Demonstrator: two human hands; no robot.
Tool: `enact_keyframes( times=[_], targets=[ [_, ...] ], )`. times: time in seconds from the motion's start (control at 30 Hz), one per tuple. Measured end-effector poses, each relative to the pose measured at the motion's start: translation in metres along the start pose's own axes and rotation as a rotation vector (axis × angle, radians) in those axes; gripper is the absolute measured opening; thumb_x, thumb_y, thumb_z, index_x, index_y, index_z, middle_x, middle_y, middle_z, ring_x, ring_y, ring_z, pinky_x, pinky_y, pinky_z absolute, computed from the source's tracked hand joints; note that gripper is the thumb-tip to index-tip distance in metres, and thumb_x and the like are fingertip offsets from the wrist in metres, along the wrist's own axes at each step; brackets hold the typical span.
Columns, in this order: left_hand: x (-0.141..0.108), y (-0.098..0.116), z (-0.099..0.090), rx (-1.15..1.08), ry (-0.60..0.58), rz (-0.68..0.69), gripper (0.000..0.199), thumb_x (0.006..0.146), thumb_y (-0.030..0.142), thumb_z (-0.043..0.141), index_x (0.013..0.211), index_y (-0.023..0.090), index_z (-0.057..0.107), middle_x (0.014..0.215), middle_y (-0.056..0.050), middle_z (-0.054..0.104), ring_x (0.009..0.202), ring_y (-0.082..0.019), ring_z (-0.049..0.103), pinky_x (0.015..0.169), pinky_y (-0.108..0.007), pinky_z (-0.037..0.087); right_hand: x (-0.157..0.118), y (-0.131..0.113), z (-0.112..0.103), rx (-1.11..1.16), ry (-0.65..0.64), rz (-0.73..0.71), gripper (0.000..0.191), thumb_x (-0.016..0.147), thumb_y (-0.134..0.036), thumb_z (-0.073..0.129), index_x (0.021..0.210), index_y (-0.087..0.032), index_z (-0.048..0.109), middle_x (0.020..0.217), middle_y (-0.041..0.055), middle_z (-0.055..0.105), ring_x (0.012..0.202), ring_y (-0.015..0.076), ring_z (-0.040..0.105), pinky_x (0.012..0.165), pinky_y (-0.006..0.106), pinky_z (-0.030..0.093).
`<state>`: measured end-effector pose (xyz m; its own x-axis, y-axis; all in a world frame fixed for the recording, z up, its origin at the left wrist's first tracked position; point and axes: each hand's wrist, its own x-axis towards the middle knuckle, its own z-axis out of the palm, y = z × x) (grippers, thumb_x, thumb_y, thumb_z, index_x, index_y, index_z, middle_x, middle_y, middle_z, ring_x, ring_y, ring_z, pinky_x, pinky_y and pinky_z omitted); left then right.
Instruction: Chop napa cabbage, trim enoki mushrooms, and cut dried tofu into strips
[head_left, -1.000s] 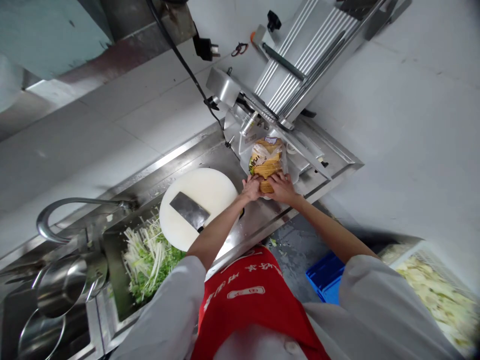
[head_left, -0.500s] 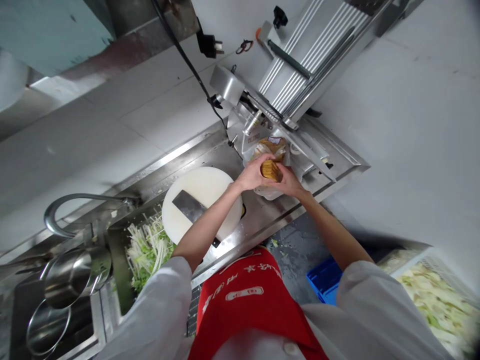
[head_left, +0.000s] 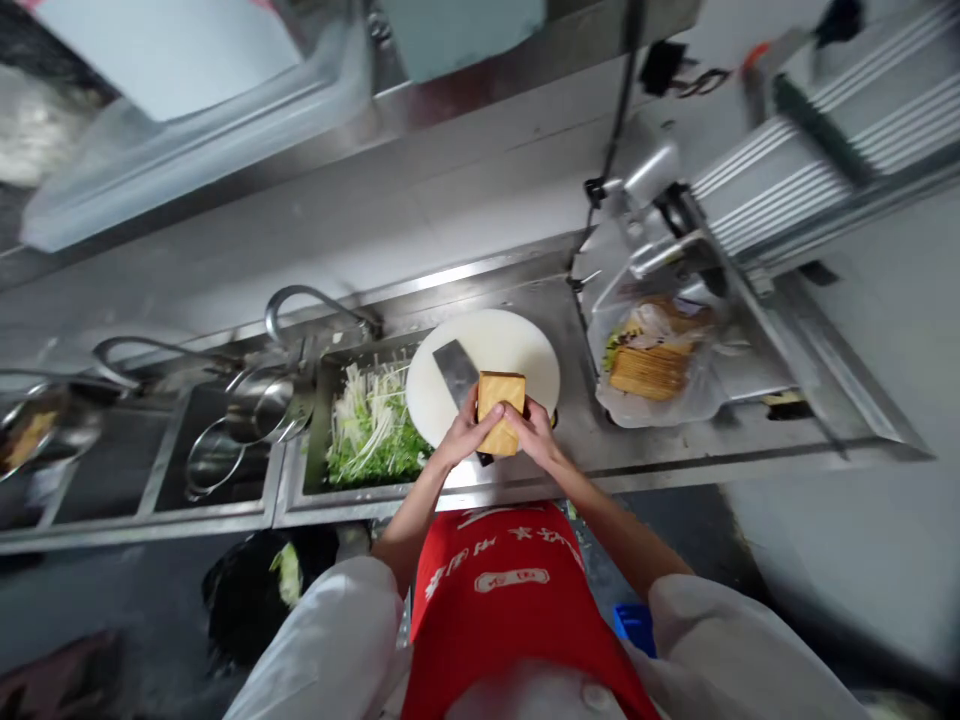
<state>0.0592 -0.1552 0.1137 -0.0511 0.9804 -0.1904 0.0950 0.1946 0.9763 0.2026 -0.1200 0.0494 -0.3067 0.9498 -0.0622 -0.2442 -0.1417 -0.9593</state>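
Both hands hold a tan, layered stack of tofu sheets (head_left: pixel 500 408) over the near edge of a round white cutting board (head_left: pixel 517 352). My left hand (head_left: pixel 466 435) grips its left side and my right hand (head_left: pixel 537 432) its right side. A cleaver (head_left: pixel 454 372) lies flat on the board just left of the stack. To the right, an open plastic bag (head_left: pixel 697 395) with more of the tan sheets (head_left: pixel 649 368) sits beside the meat slicer (head_left: pixel 757 200).
A steel tray of cut green and white vegetables (head_left: pixel 367 430) sits left of the board. Faucets (head_left: pixel 315 300) and sinks holding metal bowls (head_left: pixel 247 420) lie further left. The steel counter edge (head_left: pixel 675 470) runs in front of me.
My hands lifted a stack of sheets out of the bag by the slicer and carried it left to the cutting board. The camera swung left with them.
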Motion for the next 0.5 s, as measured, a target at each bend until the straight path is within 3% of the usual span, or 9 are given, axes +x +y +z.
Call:
enact_keyframes(
  times=[0.1,0.23,0.33,0.43,0.5],
  targets=[
    [-0.024,-0.032,-0.038,-0.148,0.131,-0.118,0.101,0.073,0.05,0.091,0.157,0.021,0.042,0.141,-0.014,0.066,0.124,-0.029,0.068,0.104,-0.039,0.058,0.003,0.028,0.055,-0.013,0.002,0.148,0.06,0.08,-0.077,0.065,0.092,-0.018,0.068,0.084,0.0074,0.073,0.079,0.0226,0.068,0.067,0.03,0.055],
    [-0.04,-0.076,-0.092,-0.394,0.245,-0.242,0.082,0.062,0.047,0.098,0.129,0.015,0.064,0.113,-0.013,0.077,0.098,-0.025,0.076,0.089,-0.037,0.063,0.013,0.051,0.093,-0.172,-0.23,0.21,0.063,0.089,-0.081,0.05,0.097,-0.021,0.07,0.08,0.0068,0.072,0.078,0.0247,0.07,0.065,0.033,0.055],
    [-0.046,-0.103,-0.13,-0.527,0.396,-0.3,0.06,0.063,0.048,0.097,0.103,0.014,0.067,0.092,-0.009,0.077,0.082,-0.021,0.074,0.076,-0.032,0.062,0.018,0.06,0.096,-0.699,-0.268,0.115,0.051,0.098,-0.068,0.047,0.111,-0.025,0.071,0.098,0.0099,0.075,0.094,0.0278,0.072,0.078,0.038,0.056],
    [-0.045,-0.121,-0.163,-0.578,0.461,-0.305,0.054,0.068,0.048,0.094,0.101,0.016,0.066,0.089,-0.007,0.075,0.081,-0.02,0.074,0.072,-0.031,0.062,0.014,0.071,0.093,-1.328,-0.223,0.023,0.05,0.096,-0.049,0.059,0.138,-0.023,0.061,0.129,0.018,0.068,0.118,0.0344,0.065,0.095,0.045,0.052],
    [-0.04,-0.127,-0.184,-0.572,0.438,-0.288,0.055,0.069,0.048,0.094,0.105,0.017,0.066,0.093,-0.008,0.076,0.086,-0.021,0.075,0.076,-0.032,0.063,0.009,0.081,0.096,-1.528,-0.245,0.014,0.055,0.097,-0.037,0.058,0.149,-0.02,0.052,0.138,0.0215,0.062,0.125,0.0362,0.06,0.1,0.047,0.05]
  ],
)
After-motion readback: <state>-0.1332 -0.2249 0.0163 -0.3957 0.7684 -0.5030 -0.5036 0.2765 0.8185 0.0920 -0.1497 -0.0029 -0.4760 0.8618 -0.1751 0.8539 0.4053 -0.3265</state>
